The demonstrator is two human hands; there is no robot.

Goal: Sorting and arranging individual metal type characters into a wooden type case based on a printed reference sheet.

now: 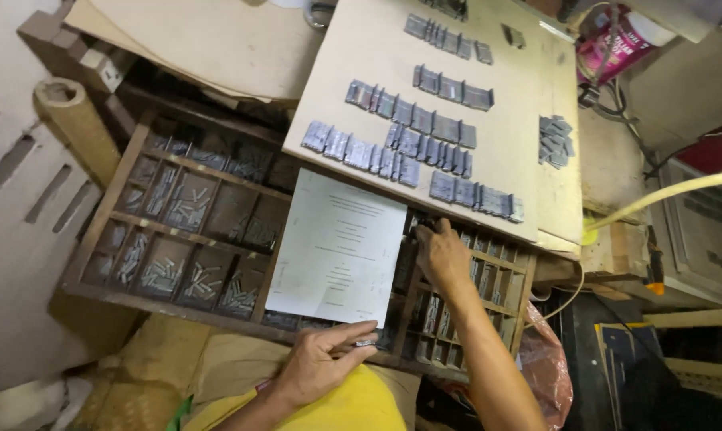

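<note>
Your left hand [317, 363] rests at the tray's [97, 239] near edge, w/ the paper [341, 247] just behind it. Your right hand [441, 251] is in the tray, right of the paper. The board [377, 48] w/ type rows [413, 148] lies behind.

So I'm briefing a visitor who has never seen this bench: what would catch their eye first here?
Probably the rows of grey metal type laid out on the pale board at the top. Below it sits the wooden compartment tray full of small metal pieces, with a printed sheet lying across it. The right hand reaches into the tray; the left hand pinches a small metal piece.
</note>
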